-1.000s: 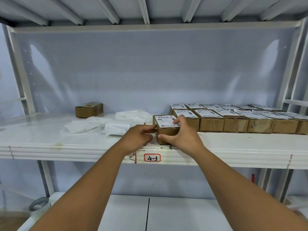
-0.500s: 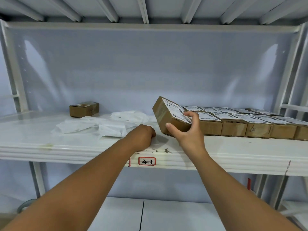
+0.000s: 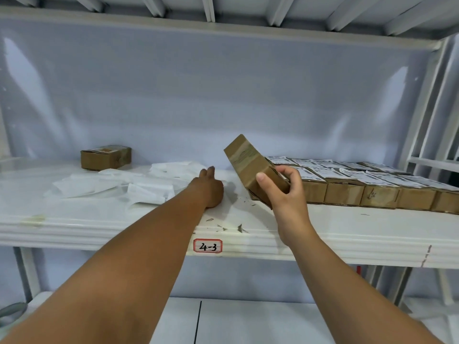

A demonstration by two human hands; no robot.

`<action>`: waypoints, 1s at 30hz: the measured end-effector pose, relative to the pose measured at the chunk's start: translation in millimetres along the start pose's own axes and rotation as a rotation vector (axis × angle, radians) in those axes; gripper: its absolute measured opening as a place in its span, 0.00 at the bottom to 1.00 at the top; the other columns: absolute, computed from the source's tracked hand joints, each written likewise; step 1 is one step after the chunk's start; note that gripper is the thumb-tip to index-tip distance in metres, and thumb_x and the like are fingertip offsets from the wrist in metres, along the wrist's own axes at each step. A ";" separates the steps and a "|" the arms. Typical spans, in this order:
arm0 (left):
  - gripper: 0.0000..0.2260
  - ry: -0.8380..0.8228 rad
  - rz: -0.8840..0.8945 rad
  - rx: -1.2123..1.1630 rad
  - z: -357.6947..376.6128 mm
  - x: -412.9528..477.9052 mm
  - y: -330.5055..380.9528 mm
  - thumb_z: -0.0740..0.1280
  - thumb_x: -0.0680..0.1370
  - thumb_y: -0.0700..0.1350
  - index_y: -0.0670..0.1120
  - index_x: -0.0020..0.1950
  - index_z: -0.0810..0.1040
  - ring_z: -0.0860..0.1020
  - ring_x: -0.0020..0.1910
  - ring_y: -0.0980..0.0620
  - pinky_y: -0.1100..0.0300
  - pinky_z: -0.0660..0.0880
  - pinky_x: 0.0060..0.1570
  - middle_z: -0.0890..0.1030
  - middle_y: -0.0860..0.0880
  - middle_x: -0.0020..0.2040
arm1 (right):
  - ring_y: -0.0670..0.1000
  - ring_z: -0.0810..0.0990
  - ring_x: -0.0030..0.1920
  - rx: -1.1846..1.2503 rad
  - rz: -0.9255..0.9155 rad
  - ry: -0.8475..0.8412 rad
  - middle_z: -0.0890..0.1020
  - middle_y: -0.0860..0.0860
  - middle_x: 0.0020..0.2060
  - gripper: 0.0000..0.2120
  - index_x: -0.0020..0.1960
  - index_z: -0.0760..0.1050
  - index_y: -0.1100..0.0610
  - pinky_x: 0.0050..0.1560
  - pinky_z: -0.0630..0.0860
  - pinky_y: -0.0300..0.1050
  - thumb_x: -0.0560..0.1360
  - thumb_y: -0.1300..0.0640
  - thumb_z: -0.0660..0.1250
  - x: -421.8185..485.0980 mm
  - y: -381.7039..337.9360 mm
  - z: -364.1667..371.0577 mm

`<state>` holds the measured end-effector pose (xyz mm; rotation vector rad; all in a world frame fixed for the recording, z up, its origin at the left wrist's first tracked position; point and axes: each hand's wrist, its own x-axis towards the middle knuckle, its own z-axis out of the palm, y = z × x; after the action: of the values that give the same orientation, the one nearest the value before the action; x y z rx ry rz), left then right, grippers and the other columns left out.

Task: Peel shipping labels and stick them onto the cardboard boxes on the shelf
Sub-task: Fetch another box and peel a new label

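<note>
A white metal shelf (image 3: 99,219) with a pale back panel fills the view; its front lip bears a tag reading 4-3 (image 3: 207,246). Far left, a lone cardboard box (image 3: 105,158) sits near the back. Just right of it lie crumpled white backing papers (image 3: 119,181). The left grip (image 3: 208,189) rests on the shelf at the edge of those papers, two fingers stretched forward, holding nothing that shows. Next comes the held box (image 3: 246,162), lifted clear and steeply tilted, a taped brown face toward the camera; no label shows on this side. The right grip (image 3: 285,189) is curled round its lower end, thumb in front. To the right stand the labelled boxes (image 3: 347,187) in close rows.

This looks like one box being put away among the finished ones. The next move calls for levelling it and seating it flush at the left end of the front row, while the left grip goes for the lone box.
</note>
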<state>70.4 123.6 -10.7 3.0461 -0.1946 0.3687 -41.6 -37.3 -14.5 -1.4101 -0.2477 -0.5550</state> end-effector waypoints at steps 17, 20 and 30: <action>0.11 0.258 -0.216 0.008 -6.2 -10.4 -29.3 0.59 0.77 0.43 0.42 0.54 0.77 0.73 0.58 0.42 0.55 0.68 0.55 0.77 0.40 0.56 | 0.48 0.79 0.49 -0.402 -0.077 -0.150 0.79 0.46 0.51 0.26 0.52 0.67 0.42 0.42 0.79 0.43 0.61 0.41 0.76 -9.8 -4.4 16.9; 0.11 0.390 -0.177 -0.296 -11.6 -9.7 -28.3 0.59 0.76 0.38 0.39 0.55 0.76 0.74 0.56 0.40 0.52 0.72 0.50 0.77 0.38 0.55 | 0.50 0.75 0.55 -0.599 -0.096 -0.168 0.75 0.43 0.54 0.27 0.52 0.63 0.40 0.52 0.76 0.49 0.60 0.36 0.74 -2.3 -8.0 35.3; 0.11 0.613 -0.285 -0.864 -16.3 -0.5 -34.6 0.57 0.80 0.45 0.41 0.47 0.76 0.74 0.43 0.45 0.59 0.66 0.41 0.80 0.42 0.46 | 0.53 0.75 0.50 -0.790 0.071 -0.130 0.73 0.51 0.52 0.28 0.53 0.60 0.49 0.48 0.74 0.48 0.63 0.39 0.71 52.2 29.8 95.0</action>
<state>70.8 159.2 3.2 1.9725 0.0995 0.8835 32.9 45.6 0.3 -2.2156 -0.0761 -0.5239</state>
